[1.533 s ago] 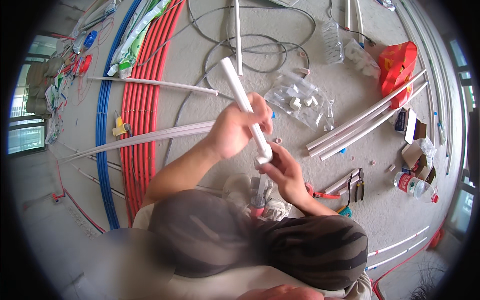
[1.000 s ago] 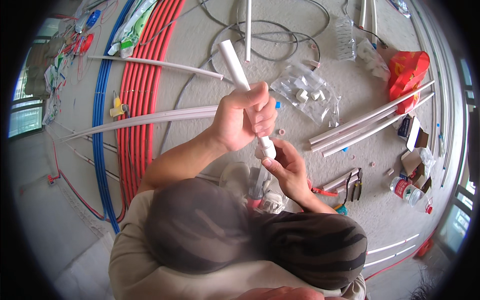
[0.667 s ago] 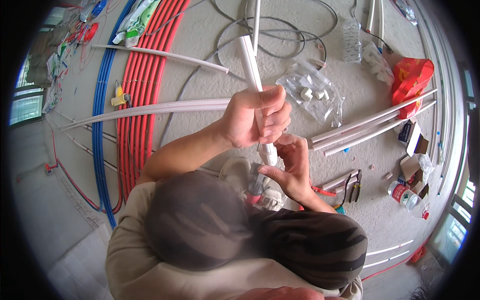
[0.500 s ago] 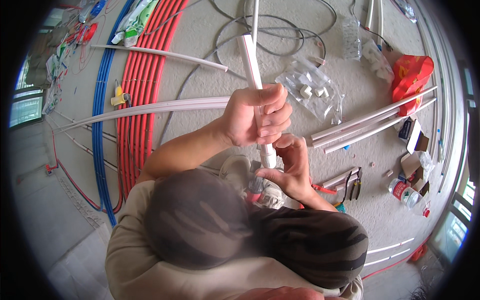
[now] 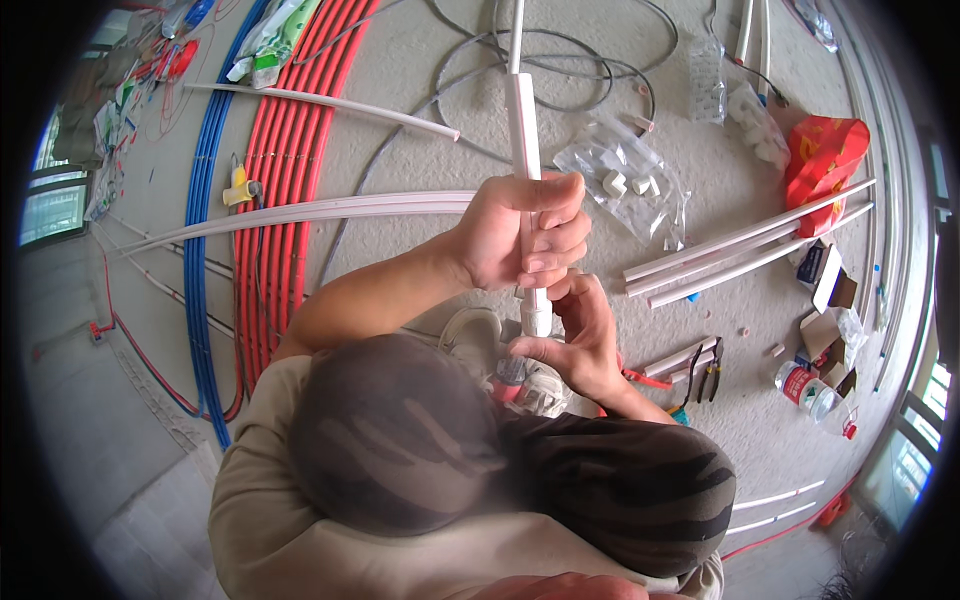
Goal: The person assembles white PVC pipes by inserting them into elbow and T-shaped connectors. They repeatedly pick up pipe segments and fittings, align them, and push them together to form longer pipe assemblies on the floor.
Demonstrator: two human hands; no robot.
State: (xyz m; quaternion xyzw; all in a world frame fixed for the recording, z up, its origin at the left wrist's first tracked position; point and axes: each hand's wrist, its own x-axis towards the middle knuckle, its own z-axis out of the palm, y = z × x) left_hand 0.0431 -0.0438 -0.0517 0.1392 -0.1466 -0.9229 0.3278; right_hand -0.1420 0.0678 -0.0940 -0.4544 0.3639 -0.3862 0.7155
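Observation:
My left hand (image 5: 530,232) is wrapped in a closed fist round a white plastic pipe (image 5: 522,120). The pipe stands nearly upright in the picture, its far end above the fist. At its near end is a white pipe fitting (image 5: 536,318), just below my left fist. My right hand (image 5: 584,338) curls about this fitting from the right, thumb below and fingers above; part of its grip is hidden. Under the hands, between my shoes, a dark and red round tool end (image 5: 510,375) shows in part.
Red pipes (image 5: 290,180) and blue pipes (image 5: 207,180) run along the floor at left. On the right lie loose white pipes (image 5: 720,245), a clear bag of fittings (image 5: 630,180), a red bag (image 5: 828,160), pliers (image 5: 712,372) and a plastic bottle (image 5: 806,390). A grey cable (image 5: 440,80) coils ahead.
The pipe's far end has swung to the right, so the pipe is now more upright. My left hand has shifted slightly right with it; my right hand stays at the fitting.

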